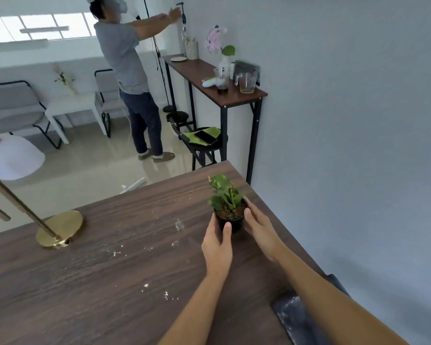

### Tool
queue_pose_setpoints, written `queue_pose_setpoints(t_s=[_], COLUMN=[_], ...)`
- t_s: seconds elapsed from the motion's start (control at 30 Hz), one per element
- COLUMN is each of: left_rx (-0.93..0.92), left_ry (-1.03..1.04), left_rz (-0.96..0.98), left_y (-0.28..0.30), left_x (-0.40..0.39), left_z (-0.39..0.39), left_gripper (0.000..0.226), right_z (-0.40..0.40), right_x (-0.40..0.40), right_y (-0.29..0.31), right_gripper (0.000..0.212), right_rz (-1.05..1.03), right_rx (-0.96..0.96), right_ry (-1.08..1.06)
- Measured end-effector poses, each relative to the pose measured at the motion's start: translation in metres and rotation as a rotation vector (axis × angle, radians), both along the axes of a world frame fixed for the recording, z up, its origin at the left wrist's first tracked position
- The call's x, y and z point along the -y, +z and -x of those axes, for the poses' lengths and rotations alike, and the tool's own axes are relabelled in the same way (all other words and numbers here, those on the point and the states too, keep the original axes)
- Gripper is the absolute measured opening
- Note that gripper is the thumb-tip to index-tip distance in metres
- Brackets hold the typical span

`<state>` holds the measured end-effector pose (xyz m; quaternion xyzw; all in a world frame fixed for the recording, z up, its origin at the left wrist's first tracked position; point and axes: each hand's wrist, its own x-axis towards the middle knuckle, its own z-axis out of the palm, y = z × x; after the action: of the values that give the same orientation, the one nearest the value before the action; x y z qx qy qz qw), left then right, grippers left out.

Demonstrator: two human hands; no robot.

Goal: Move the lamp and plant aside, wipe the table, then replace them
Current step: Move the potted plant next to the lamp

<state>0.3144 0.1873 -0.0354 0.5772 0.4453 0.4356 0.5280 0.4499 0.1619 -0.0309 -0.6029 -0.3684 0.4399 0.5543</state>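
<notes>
Right now the left hand (217, 242) and right hand (259, 229) cup the small black-potted green plant (228, 207) near the crumb-strewn dark wooden table's (110, 282) far right corner, brass-based lamp (59, 229) unmoved at left, wiping and replacing apparently all ahead.

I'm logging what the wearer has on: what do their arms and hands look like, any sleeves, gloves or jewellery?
Both forearms are bare up to the frame edge, no sleeves showing. The left hand and right hand wear no gloves; no rings, watch or bands are visible. Nails look short and unpainted.
</notes>
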Motion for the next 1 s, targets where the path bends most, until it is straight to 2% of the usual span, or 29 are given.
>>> queue_pose_setpoints(t_s=[0.13,0.33,0.53,0.7,0.87,1.0], left_rx=[0.050,0.100,0.042,0.014,-0.076,-0.142], left_ry=[0.090,0.180,0.294,0.345,0.333,0.285], left_rz=[0.021,-0.010,-0.022,0.034,0.050,0.049], left_y=[0.003,0.023,0.037,0.020,0.003,0.006], left_x=[-0.010,-0.060,-0.132,-0.180,-0.200,-0.189], left_z=[0.007,0.071,0.159,0.213,0.239,0.243], left_gripper=[0.050,0.050,0.053,0.054,0.051,0.058], right_z=[0.019,0.082,0.183,0.238,0.252,0.228], right_x=[-0.011,-0.072,-0.148,-0.201,-0.226,-0.208], right_y=[0.002,0.020,0.042,0.037,0.026,0.027], right_gripper=[0.047,0.048,0.049,0.051,0.045,0.055], right_rz=[-0.040,-0.100,-0.143,-0.055,0.063,0.091], right_rx=[-0.061,0.026,0.074,0.133,0.197,0.281], right_ry=[-0.003,0.046,0.122,0.151,0.235,0.430])
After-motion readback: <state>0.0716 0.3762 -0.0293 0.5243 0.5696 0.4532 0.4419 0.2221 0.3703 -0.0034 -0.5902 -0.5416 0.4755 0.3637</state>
